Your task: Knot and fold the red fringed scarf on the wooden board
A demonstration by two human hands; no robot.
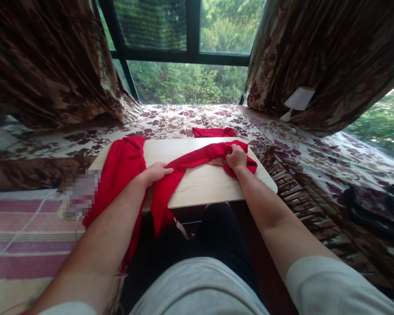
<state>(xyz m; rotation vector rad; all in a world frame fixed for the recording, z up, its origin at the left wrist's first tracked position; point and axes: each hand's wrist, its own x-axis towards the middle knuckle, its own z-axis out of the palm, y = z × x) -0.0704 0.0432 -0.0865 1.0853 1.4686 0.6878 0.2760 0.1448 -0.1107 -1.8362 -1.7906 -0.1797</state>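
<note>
A long red scarf [197, 158] stretches across the light wooden tabletop [203, 192], and its left end hangs over the near edge with what looks like fringe. My left hand [157, 171] grips the scarf's upper edge at the left, thumb on top and the other fingers mostly hidden. Toward the right end, my right hand [235, 157] is closed on the bunched fabric, with a loose fold beside it. Another stretch of red cloth [124, 155] drapes over the table's left side; I cannot tell whether it joins the scarf.
A third bit of red fabric [213, 132] lies behind the table on the floral cover [177, 118]. A small white lamp [299, 99] stands at the back right, below the curtains [328, 52]. Striped bedding [22, 245] is at the left, and dark items [364, 212] lie at the right.
</note>
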